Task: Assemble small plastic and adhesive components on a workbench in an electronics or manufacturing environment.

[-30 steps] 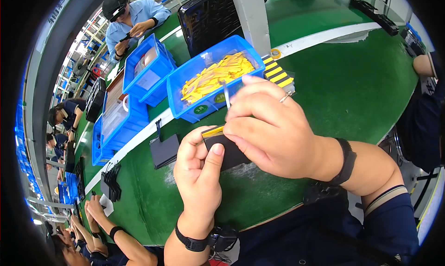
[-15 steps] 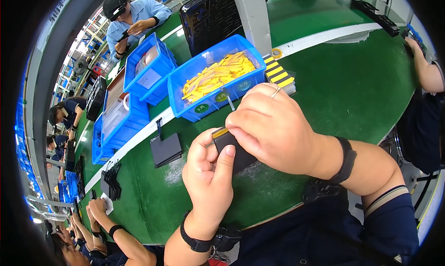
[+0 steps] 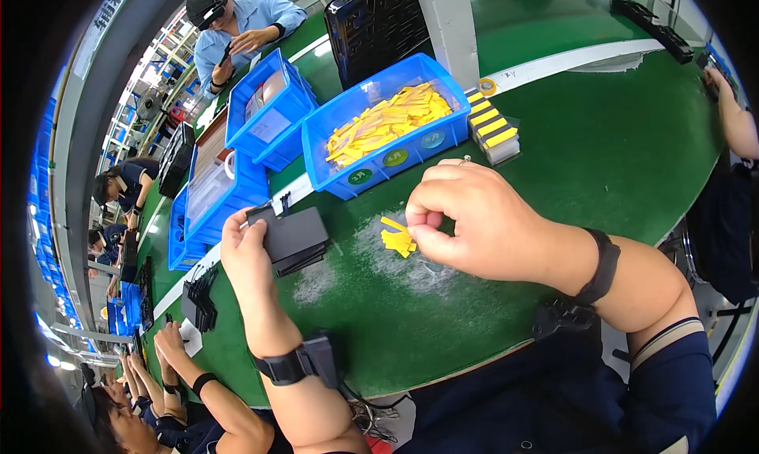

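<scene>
Over at nine o'clock from the small pile of yellow strips (image 3: 398, 240) on the green bench (image 3: 609, 157), I see the left hand's (image 3: 247, 252) grip clamped on the near corner of the stacked black flat pieces (image 3: 299, 232). At the pile's three o'clock, the right hand (image 3: 486, 217) has its fingertips together, holding what I cannot tell; a blue bin (image 3: 376, 168) sits at twelve.

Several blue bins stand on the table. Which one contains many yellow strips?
The blue bin nearest the right hand, with round stickers on its front. Yellow strips lie heaped inside; the other blue bins show none.
</scene>
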`<state>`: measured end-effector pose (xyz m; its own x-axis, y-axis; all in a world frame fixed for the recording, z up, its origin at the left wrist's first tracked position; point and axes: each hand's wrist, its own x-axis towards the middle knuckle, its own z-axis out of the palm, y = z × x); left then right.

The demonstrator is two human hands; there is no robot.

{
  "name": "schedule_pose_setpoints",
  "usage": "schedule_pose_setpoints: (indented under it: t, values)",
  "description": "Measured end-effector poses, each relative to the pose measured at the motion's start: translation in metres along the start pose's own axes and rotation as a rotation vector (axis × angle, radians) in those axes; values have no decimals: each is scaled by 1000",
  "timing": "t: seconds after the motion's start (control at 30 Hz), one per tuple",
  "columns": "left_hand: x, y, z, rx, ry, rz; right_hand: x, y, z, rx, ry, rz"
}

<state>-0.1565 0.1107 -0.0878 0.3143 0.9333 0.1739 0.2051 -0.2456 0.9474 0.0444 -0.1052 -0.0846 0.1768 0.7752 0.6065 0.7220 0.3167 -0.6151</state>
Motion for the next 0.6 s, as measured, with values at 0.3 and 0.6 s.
schedule_pose_setpoints:
  t: [0.3, 0.6]
  values:
    - [-48, 44, 49, 347, -205, 366, 0, 11, -3, 99, -152, 270]
    - [-69, 17, 87, 152, -458, 261, -2, 21, 5, -23, -170, 319]
